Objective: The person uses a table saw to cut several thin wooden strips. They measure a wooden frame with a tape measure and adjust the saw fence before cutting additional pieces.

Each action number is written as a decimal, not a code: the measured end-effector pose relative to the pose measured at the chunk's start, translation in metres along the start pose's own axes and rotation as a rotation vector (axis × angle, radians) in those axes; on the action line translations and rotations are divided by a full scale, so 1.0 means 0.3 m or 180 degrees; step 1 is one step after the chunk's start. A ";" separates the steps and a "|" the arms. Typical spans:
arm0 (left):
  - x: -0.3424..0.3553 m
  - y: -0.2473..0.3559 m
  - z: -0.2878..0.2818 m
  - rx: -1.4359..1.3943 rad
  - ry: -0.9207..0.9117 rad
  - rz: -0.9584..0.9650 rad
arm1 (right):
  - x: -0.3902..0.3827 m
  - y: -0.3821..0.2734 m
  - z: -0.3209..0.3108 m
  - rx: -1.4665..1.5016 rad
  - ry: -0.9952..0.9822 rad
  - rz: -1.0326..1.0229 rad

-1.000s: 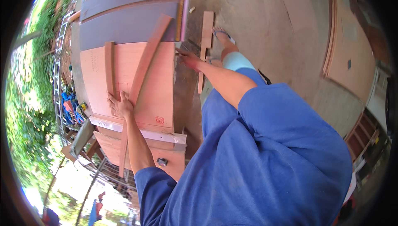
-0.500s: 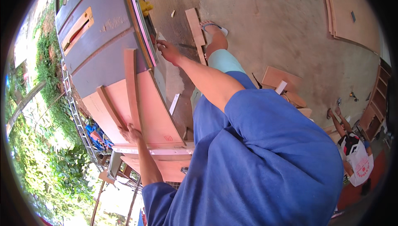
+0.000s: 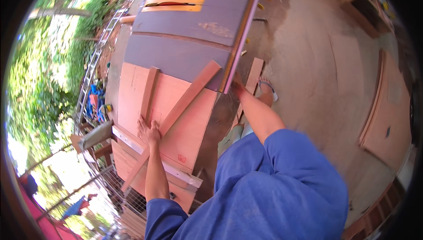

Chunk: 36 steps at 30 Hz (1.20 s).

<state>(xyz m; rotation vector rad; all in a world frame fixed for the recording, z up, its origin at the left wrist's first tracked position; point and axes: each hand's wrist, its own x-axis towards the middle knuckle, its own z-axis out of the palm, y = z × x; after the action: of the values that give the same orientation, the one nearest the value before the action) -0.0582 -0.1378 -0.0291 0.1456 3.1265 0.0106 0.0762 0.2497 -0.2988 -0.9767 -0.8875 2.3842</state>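
My left hand [image 3: 149,130] rests on a pinkish plywood board [image 3: 189,121], its fingers and thumb about the near end of a short wooden strip [image 3: 150,88]. A longer wooden strip [image 3: 189,98] slants across the board and passes under my left wrist. Its far end lies on the grey top of a table saw [image 3: 176,50]. The saw's blade slot [image 3: 173,3] sits in an orange-yellow insert farther off. My right hand [image 3: 238,85] is at the saw's right edge by the near corner, blurred, with its fingers hidden.
A rail [image 3: 176,172] crosses the board's near end. Beside my sandalled foot a plank [image 3: 254,74] lies on the floor. Large sheets [image 3: 381,116] lie at the right, and a wooden box [image 3: 363,8] stands at the far right. A ladder [image 3: 94,66] lies left of the saw.
The view has turned, so the saw appears farther right and more of its top shows. The long strip now slants more across the board. My right hand is still by the saw's corner, its fingers now hidden.
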 end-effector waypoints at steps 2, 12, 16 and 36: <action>0.027 0.012 -0.004 0.0011 0.0065 0.0101 | 0.019 -0.004 -0.042 0.0037 -0.0026 -0.0107; -0.020 0.005 -0.033 -0.0380 0.0980 0.0194 | -0.586 -0.503 0.054 -0.4973 -0.2957 -0.0399; -0.050 -0.058 -0.062 -0.0754 0.1406 0.0187 | -0.821 -0.721 0.382 -0.4220 -0.3047 -0.1902; -0.265 -0.334 -0.241 -0.0308 -0.0018 0.1055 | -0.445 -0.750 0.536 -0.5410 -0.2888 -0.2574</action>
<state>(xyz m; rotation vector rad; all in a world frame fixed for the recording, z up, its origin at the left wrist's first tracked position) 0.0107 -0.2455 0.0434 0.6564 3.0469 0.1630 0.0772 0.2684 0.0077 0.3299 -2.9620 0.8300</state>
